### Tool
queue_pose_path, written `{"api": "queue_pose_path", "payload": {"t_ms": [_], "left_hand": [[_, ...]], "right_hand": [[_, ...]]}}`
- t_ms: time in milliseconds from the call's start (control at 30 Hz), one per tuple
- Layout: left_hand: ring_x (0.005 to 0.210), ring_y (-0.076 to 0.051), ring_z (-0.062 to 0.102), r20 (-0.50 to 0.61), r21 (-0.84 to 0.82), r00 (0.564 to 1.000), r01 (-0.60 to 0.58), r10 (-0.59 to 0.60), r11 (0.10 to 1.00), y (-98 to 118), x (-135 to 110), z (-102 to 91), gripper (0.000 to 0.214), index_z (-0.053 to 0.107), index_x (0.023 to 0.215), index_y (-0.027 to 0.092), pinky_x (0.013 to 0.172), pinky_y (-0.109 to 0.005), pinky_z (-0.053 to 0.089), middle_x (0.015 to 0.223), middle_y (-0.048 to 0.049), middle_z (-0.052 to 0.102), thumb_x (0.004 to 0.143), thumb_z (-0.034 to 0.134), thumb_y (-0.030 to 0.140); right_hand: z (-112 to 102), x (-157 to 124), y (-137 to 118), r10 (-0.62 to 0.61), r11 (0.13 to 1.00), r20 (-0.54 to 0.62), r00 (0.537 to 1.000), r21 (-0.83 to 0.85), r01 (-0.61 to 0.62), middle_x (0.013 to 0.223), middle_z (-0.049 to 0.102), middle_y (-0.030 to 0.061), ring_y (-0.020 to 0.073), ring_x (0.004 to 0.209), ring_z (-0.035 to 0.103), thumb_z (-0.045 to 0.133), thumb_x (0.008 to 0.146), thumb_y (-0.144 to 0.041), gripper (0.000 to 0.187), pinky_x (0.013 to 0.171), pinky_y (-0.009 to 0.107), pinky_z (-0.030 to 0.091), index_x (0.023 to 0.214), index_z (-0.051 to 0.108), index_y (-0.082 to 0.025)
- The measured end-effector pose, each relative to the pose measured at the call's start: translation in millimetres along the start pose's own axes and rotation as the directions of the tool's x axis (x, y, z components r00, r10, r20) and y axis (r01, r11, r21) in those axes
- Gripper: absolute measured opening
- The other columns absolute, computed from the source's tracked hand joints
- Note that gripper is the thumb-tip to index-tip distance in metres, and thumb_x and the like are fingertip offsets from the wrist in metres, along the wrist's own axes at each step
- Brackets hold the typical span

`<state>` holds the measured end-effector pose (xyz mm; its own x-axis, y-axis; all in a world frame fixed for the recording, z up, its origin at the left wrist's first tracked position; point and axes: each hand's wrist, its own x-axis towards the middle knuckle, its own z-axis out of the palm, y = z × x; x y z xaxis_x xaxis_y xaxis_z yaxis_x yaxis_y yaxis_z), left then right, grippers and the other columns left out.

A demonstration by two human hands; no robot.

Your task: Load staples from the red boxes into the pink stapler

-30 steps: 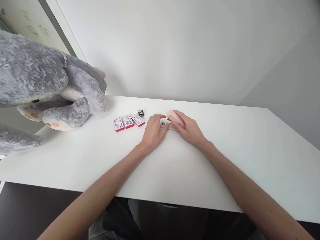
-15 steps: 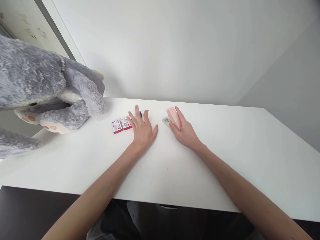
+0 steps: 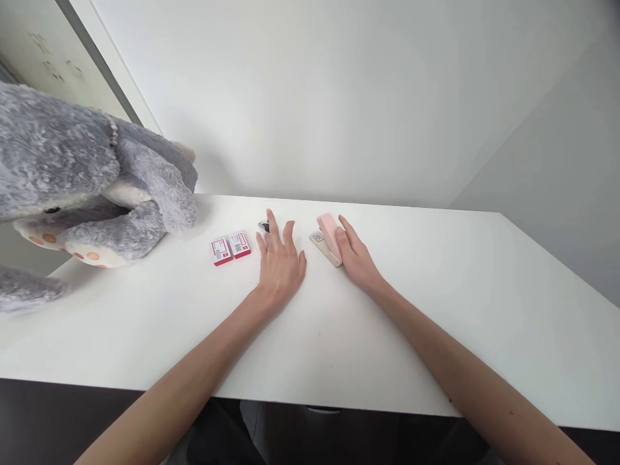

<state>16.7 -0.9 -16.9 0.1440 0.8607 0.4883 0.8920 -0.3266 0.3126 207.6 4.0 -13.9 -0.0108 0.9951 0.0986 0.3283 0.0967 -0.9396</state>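
A stapler (image 3: 329,232) with a pink top and a beige base lies on its side on the white table, a small printed label on its base. Along its right edge rests my right hand (image 3: 357,258), thumb against the pink part, fingers stretched out rather than wrapped round it. My left hand (image 3: 279,261) is spread, palm down, to the left of the stapler, and holds nothing. Partly behind its fingers is a small black and silver object (image 3: 264,226), whose kind I cannot make out. Two small red and white boxes (image 3: 221,252) lie left of that hand.
A large grey plush toy (image 3: 92,174) leans over the left end of the white table (image 3: 436,310). Behind the table's back edge rises a pale wall (image 3: 310,97). The front edge runs below my forearms.
My right hand has loosened from round the stapler and slid to its right side, uncovering more of the base. My left hand shifted slightly, exposing the black and silver object and the boxes.
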Motion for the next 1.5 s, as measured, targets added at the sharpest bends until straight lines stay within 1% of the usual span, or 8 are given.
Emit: {"api": "queue_pose_path", "payload": {"t_ms": [167,300,400,567,900,1133,1300,1500], "left_hand": [[0.128,-0.031,0.060,0.032,-0.200,0.991,-0.120,0.129,0.972,5.5,-0.9,-1.4,0.056,0.029,0.146,0.024,0.097,-0.052,0.056,0.173,-0.0206,0.012,0.094,0.040,0.009],[0.125,-0.029,0.060,0.024,-0.150,0.988,-0.149,0.154,0.977,4.4,2.4,-6.8,0.061,0.036,0.142,0.022,0.103,-0.050,0.052,0.159,-0.0186,0.037,0.085,0.036,-0.001],[0.124,-0.030,0.058,0.051,-0.057,0.989,-0.133,0.136,0.989,1.5,4.2,-8.4,0.062,0.043,0.138,0.021,0.106,-0.050,0.049,0.147,-0.0165,0.049,0.082,0.036,-0.004],[0.108,-0.030,0.062,0.079,-0.036,0.992,-0.093,0.096,0.995,-1.4,3.5,-3.9,0.045,0.045,0.137,0.018,0.097,-0.049,0.051,0.139,-0.0176,0.052,0.095,0.037,0.007],[0.126,-0.033,0.054,0.041,-0.122,0.998,-0.050,0.056,0.991,-1.1,4.1,-1.1,0.034,0.047,0.133,0.019,0.104,-0.051,0.048,0.139,-0.0172,0.053,0.102,0.049,0.033],[0.140,-0.039,0.045,-0.063,0.066,0.998,0.010,-0.006,0.998,-15.8,10.0,-2.0,0.035,0.052,0.134,0.015,0.118,-0.063,0.033,0.146,-0.0231,0.049,0.101,0.041,0.021],[0.155,-0.054,0.017,-0.107,0.254,0.987,0.147,-0.123,0.956,-28.3,11.5,-5.6,0.054,0.048,0.143,0.011,0.116,-0.084,0.010,0.164,-0.0300,0.030,0.098,0.054,0.041],[0.154,-0.061,0.011,-0.102,0.285,0.958,0.286,-0.268,0.915,-43.5,10.5,-5.5,0.064,0.045,0.151,0.012,0.109,-0.091,0.009,0.166,-0.0294,0.031,0.101,0.047,0.052]], "right_hand": [[1.2,1.7,3.2,-0.045,0.998,-0.057,0.997,0.037,0.048,0.167,0.044,0.0058,0.0268,0.154,0.040,0.031,0.104,-0.070,0.068,0.126,0.048,0.031,0.158,0.043,-0.031],[2.4,3.7,2.7,-0.052,0.997,-0.145,0.988,0.054,0.061,0.146,0.063,0.0093,0.0264,0.134,0.058,0.031,0.105,-0.066,0.058,0.114,0.046,0.043,0.134,0.062,-0.026],[2.7,4.4,1.1,-0.044,0.998,-0.169,0.985,0.044,0.052,0.136,0.069,0.0099,0.0267,0.123,0.063,0.032,0.105,-0.064,0.054,0.106,0.043,0.048,0.121,0.066,-0.025],[3.0,3.4,0.7,-0.046,0.998,-0.142,0.989,0.040,0.052,0.125,0.073,0.0079,0.0271,0.114,0.065,0.035,0.104,-0.064,0.052,0.096,0.041,0.050,0.116,0.067,-0.026],[4.8,6.1,10.0,-0.048,0.993,-0.052,0.997,0.108,0.054,0.116,0.075,0.0074,0.0228,0.090,0.071,0.038,0.101,-0.069,0.051,0.077,0.037,0.058,0.110,0.065,-0.026],[4.5,3.2,3.9,-0.035,0.987,-0.031,0.999,0.157,0.039,0.108,0.075,0.0074,0.0204,0.079,0.071,0.043,0.100,-0.067,0.048,0.069,0.036,0.059,0.107,0.064,-0.024],[5.4,3.1,3.6,-0.046,0.988,-0.071,0.996,0.146,0.056,0.113,0.073,0.0081,0.0212,0.089,0.071,0.041,0.101,-0.066,0.048,0.069,0.034,0.058,0.109,0.063,-0.024],[5.8,3.4,3.8,-0.046,0.988,-0.073,0.996,0.142,0.056,0.113,0.073,0.0080,0.0214,0.091,0.071,0.041,0.101,-0.065,0.045,0.071,0.034,0.058,0.108,0.062,-0.025]]}}
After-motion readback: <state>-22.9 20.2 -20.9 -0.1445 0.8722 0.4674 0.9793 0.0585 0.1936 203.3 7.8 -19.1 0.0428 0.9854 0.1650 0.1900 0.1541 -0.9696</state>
